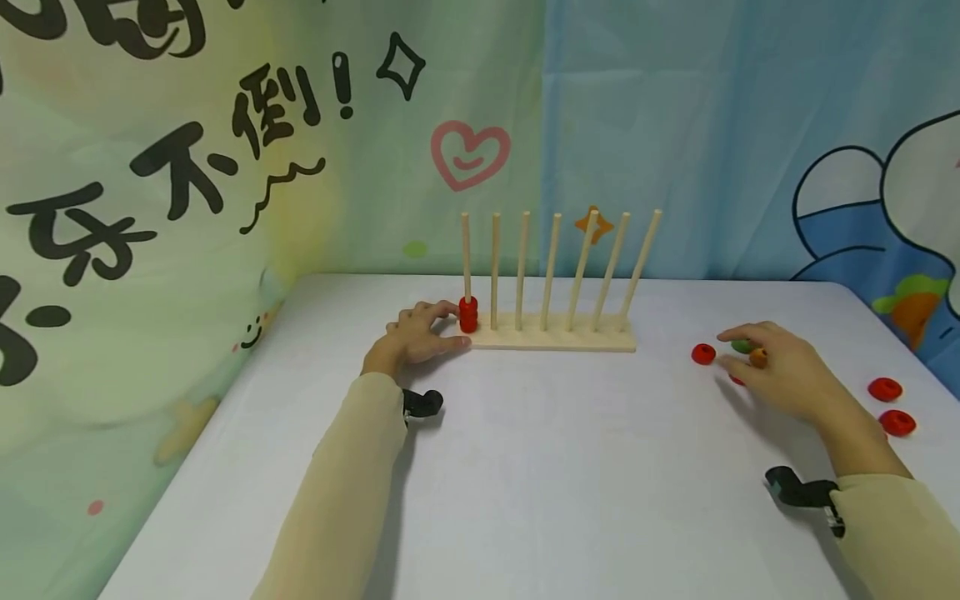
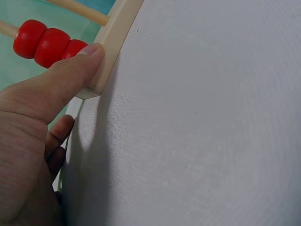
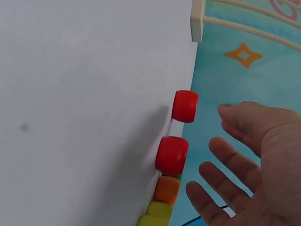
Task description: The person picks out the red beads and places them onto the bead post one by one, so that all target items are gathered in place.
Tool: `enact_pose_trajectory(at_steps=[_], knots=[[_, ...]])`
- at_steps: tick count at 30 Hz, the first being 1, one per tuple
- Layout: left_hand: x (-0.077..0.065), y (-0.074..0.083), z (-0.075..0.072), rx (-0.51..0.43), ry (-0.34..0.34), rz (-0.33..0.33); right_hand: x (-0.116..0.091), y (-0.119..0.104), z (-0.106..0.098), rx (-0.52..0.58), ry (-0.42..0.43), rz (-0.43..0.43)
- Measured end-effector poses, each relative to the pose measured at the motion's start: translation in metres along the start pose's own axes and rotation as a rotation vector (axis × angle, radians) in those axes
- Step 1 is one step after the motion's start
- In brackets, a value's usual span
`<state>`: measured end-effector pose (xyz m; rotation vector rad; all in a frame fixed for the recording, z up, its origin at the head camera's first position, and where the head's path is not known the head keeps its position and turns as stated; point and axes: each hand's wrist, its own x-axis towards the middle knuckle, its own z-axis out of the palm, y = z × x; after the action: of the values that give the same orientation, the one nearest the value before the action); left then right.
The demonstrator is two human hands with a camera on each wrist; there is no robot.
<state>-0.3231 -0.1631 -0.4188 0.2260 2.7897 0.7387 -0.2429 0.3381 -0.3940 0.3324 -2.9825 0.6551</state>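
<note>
A wooden rack (image 1: 551, 340) with a row of upright pegs stands toward the back of the white table. Several red beads (image 2: 52, 46) are stacked on its leftmost peg. My left hand (image 1: 416, 333) holds the rack's left end, with the thumb (image 2: 82, 66) against the front of the base and the index finger by the beads. Over loose beads on the right hovers my right hand (image 1: 791, 371), fingers apart and nothing held. Nearest to it are a red bead (image 1: 703, 354), a green bead (image 1: 742, 345) and an orange bead (image 1: 759, 358), partly hidden by the hand.
Two more red beads (image 1: 885, 389) (image 1: 897, 422) lie right of my right forearm. Yellow beads (image 3: 157, 214) show low in the right wrist view. A printed curtain (image 1: 637, 125) hangs behind the table (image 1: 562, 483).
</note>
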Motion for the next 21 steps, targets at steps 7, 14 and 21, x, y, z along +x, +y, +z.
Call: enact_pose_trajectory(at_steps=[7,14,21], knots=[[0.0015,-0.0006,-0.0001,-0.004,0.001,0.004,-0.0017,0.0034,0.0001,-0.001,-0.087,0.037],[0.0005,0.0005,-0.0003,-0.013,0.005,0.006,-0.0012,0.0056,0.0021,-0.022,-0.103,0.034],[0.0001,-0.0001,-0.0009,-0.006,0.005,-0.002,-0.0012,0.0085,0.0047,-0.028,-0.153,0.084]])
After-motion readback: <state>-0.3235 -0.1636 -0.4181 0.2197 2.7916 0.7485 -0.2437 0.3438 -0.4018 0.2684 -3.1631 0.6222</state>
